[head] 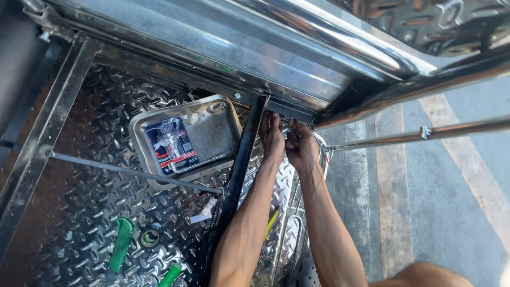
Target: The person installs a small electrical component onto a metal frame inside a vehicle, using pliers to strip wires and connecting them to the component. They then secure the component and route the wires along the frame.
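Note:
Both my arms reach up to the underside of a polished steel frame rail (297,79). My left hand (272,138) and my right hand (301,149) press close together at the corner where a dark upright post (241,159) meets the rail. Their fingers curl around something small there, hidden by the hands. A chrome tube loop (323,154) runs just right of my right hand.
A steel tray (220,133) with a packaged part (170,143) and a thin metal tool lies on diamond-plate flooring (79,212). Green-handled tools (121,244), a tape roll (150,237) and a paper scrap (204,212) lie lower down. A thin rod (127,171) crosses. Pavement (441,202) lies right.

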